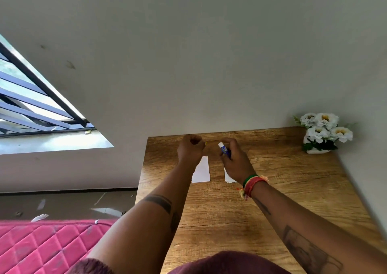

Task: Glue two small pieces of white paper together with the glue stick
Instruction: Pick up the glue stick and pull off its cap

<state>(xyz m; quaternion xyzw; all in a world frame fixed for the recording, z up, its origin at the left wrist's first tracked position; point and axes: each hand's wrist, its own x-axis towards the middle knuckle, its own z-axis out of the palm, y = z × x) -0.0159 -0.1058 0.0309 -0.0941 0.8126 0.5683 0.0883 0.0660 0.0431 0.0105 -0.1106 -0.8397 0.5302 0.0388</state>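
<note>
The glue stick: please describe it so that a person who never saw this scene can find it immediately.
On the wooden table, look toward the far edge by the wall, above the two white paper pieces. The right hand grips the glue stick there: a small blue tube with a white tip, the only blue object on the table.

Both arms are bare and have dark tattoos. The left arm has a thick band (158, 202) drawn across it. The right wrist wears red, green and yellow string bracelets (252, 185). The top (228, 263) is dark red.
</note>
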